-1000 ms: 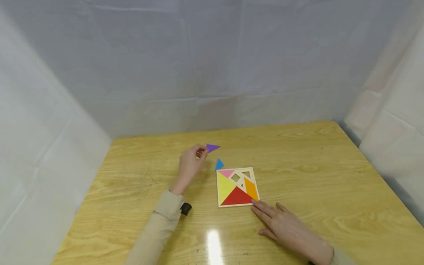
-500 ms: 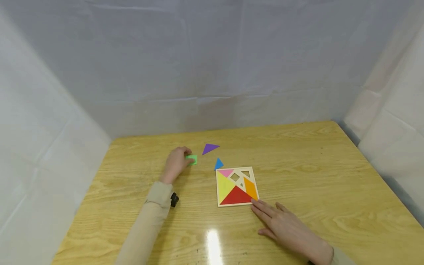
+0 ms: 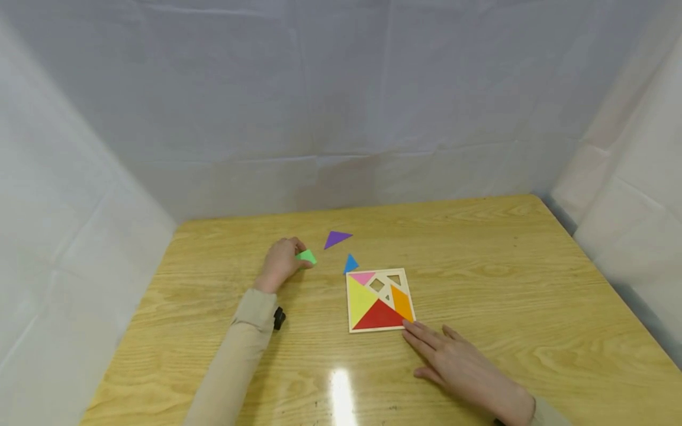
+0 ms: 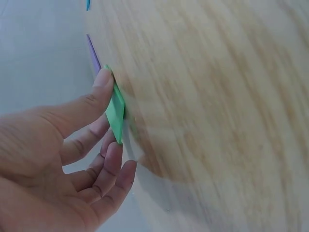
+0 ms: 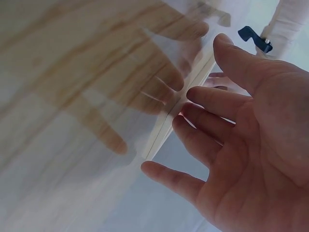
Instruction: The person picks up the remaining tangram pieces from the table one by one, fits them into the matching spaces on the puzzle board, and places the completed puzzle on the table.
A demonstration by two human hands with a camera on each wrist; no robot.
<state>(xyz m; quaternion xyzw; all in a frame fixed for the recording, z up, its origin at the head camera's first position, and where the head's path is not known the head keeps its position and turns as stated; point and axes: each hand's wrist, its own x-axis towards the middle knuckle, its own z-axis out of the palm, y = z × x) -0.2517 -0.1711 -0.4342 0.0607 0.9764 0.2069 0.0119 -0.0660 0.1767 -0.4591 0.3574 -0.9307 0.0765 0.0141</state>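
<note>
My left hand [image 3: 279, 262] pinches a green square tangram piece [image 3: 306, 257] between thumb and fingers, left of the other loose pieces. In the left wrist view the green piece [image 4: 116, 112] tilts on edge close over the wood. A purple triangle [image 3: 336, 238] lies just beyond it, and a blue triangle [image 3: 350, 264] lies at the tray's far left corner. The tangram tray [image 3: 380, 330] holds yellow, red, pink and orange pieces, with bare recesses at its upper right. My right hand [image 3: 453, 361] has its fingers extended, fingertips at the tray's near right corner.
The wooden table [image 3: 506, 284] carries all of this. White sheeting [image 3: 341, 106] hangs behind it and at both sides. A dark wrist device [image 3: 279, 318] sits by the left sleeve.
My left hand has moved left from beside the purple triangle to the green square, gripped it and tilted it up. My right hand stays at the tray corner.
</note>
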